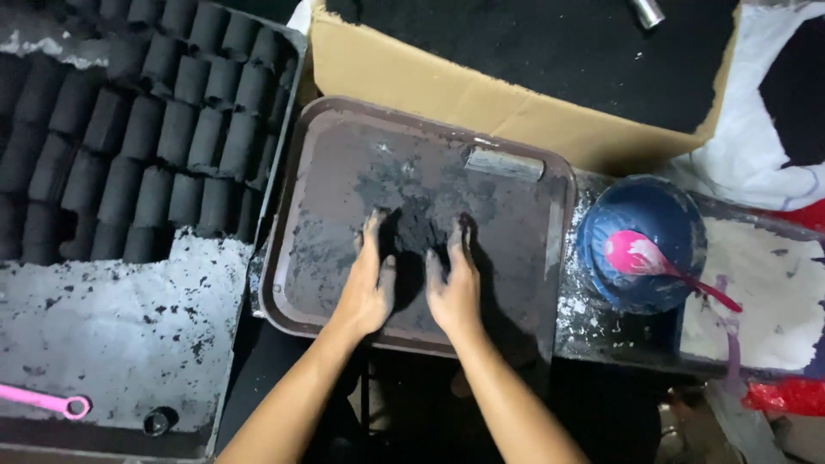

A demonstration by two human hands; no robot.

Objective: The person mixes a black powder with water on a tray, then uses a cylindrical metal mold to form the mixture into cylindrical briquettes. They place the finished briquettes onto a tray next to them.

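Both hands rest on a brown tray [318,172] that sits in the middle of the desk, with a small heap of black powder [418,230] lying on the tray just ahead of the wrists. The left hand [368,283] lies palm down on the left of the heap, its fingers [372,232] close together and dusted black, their tips pushed into the powder's edge. The right hand [454,288] mirrors it on the other side, fingers [458,236] also close together and touching the heap, so the powder sits cupped between the two hands; neither hand clamps on anything. A smear of grey dust spreads over the tray around the heap, and a short metal tube [505,163] lies near the tray's far right corner. To the left, rows of black cylindrical blocks [146,129] stand packed side by side, with a dusty grey sheet [112,326] in front of them carrying a pink tool [43,400]. To the right of the tray stands a blue bowl [640,202] with a pink spoon [640,256] in it. Behind the tray a piece of cardboard [412,86] holds more black powder.
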